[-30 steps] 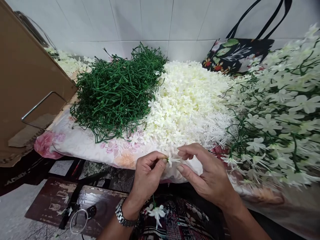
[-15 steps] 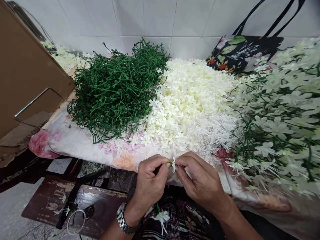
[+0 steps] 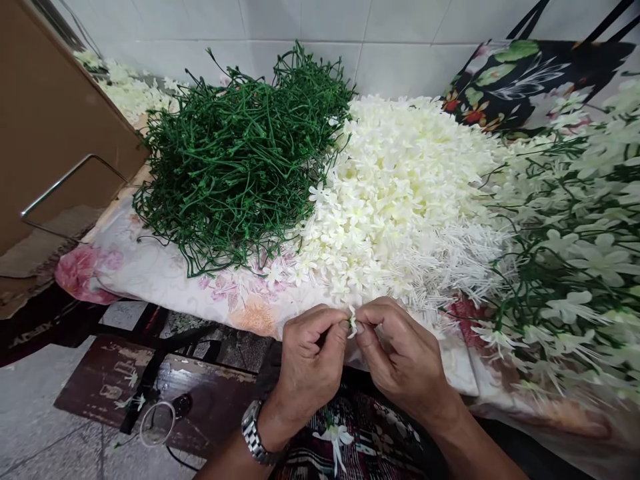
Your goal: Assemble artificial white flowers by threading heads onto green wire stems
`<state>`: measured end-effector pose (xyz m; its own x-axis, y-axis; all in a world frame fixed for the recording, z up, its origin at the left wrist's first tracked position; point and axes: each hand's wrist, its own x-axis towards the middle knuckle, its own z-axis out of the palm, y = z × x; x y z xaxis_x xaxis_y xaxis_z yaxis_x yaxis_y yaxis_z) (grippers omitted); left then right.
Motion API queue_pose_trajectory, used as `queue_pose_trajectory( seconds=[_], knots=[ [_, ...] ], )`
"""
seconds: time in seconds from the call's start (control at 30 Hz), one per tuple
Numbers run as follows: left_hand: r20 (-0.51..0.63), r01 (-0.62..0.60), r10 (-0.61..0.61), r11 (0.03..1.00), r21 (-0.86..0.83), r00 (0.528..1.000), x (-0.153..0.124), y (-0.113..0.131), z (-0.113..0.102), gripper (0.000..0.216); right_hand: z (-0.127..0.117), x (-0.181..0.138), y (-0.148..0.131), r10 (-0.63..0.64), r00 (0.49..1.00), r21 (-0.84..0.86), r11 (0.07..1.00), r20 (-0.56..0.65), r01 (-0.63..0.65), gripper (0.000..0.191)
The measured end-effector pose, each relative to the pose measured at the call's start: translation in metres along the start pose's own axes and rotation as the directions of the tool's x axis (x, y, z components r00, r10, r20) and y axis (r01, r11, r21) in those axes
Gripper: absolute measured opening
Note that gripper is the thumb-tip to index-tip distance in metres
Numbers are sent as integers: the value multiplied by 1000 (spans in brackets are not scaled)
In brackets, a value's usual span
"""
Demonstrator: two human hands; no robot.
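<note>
The worktop (image 3: pixel 165 280) wears a floral cloth. 3 heaps lie on it side by side: green stems (image 3: pixel 240 147) at left, loose white blossoms (image 3: pixel 410 180) touching them, flowered sprays (image 3: pixel 575 247) at right. A floral bag (image 3: pixel 520 80) sits behind.

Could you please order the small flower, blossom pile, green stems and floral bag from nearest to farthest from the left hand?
From the left hand:
1. small flower, at its fingertips.
2. blossom pile, just ahead.
3. green stems, ahead left.
4. floral bag, far right corner.
</note>
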<state>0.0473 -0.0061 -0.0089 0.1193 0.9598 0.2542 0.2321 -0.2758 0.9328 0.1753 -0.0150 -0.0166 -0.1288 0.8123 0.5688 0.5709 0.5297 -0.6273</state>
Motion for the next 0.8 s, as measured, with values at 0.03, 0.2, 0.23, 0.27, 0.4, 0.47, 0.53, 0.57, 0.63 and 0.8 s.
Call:
queue_pose_trajectory(
  seconds=[0.03,0.2,0.23,0.27,0.4,0.47,0.53,0.57,0.63,0.8],
  knots=[
    [-8,0,0,1000,0,1000,0,0,0,17,1,0,0,4,1000,2,1000,-8,-4,14],
    [64,98,-96,995,-33,993,1,3,-2,19,-4,1,1,53,998,57,997,23,-54,11],
    [95,125,-120,991,-54,988,1,3,-4,18,-7,1,1,80,996,77,994,45,-84,10],
    [124,147,-137,986,-75,983,1,4,-5,16,-9,1,1,114,991,98,988,65,-120,10],
    [157,155,-139,984,-92,978,-3,6,-8,15,-17,-1,3,212,972,177,958,97,-227,10],
    [147,106,-98,993,-47,984,-4,7,-8,16,-18,-3,4,215,972,183,956,97,-230,10],
    [121,21,-24,999,27,992,-5,8,-6,13,-19,-4,3,204,974,164,962,99,-218,10],
    [109,-25,17,997,70,994,-5,8,-6,13,-19,-4,3,196,976,151,966,98,-210,10],
    [96,-98,84,983,158,992,-6,7,-5,15,-18,-3,2,174,980,126,975,91,-185,10],
    [96,-133,111,956,263,989,-6,2,-3,17,-15,-1,1,126,990,78,988,61,-131,10]
  ],
)
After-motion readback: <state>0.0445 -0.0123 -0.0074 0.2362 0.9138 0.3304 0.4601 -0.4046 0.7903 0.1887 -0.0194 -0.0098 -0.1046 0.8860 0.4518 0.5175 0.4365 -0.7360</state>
